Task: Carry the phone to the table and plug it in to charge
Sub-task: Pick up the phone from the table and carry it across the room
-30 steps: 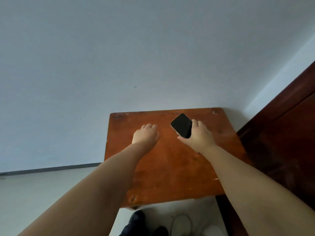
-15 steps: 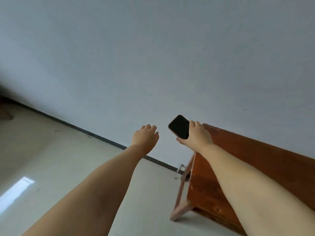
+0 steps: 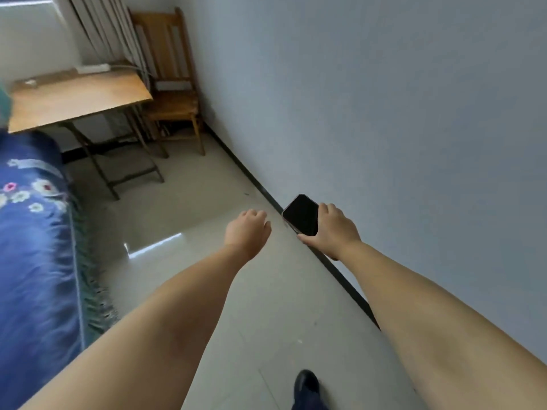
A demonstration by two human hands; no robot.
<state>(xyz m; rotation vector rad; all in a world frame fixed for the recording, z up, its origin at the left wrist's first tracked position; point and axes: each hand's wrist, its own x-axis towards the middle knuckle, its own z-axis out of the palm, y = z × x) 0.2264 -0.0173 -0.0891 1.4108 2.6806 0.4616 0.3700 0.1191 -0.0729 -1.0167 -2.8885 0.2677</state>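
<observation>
My right hand (image 3: 334, 230) grips a black phone (image 3: 300, 214) by its edge, dark screen up, held out over the floor beside the wall. My left hand (image 3: 247, 232) hangs in the air to the left of the phone, fingers curled loosely, with nothing in it. A light wooden table (image 3: 74, 97) on dark metal legs stands far off at the upper left. A white power strip (image 3: 93, 67) lies at the table's back edge, with cables running off to its right.
A wooden chair (image 3: 171, 84) stands against the wall right of the table. A bed with a blue flowered cover (image 3: 32, 247) fills the left side. Pale tiled floor (image 3: 183, 202) runs between bed and wall. A dark shoe (image 3: 306, 386) shows at the bottom.
The view has swung left, away from the reddish-brown table toward the room with the bed and far table. The phone stays in my right hand; my left hand remains beside it.
</observation>
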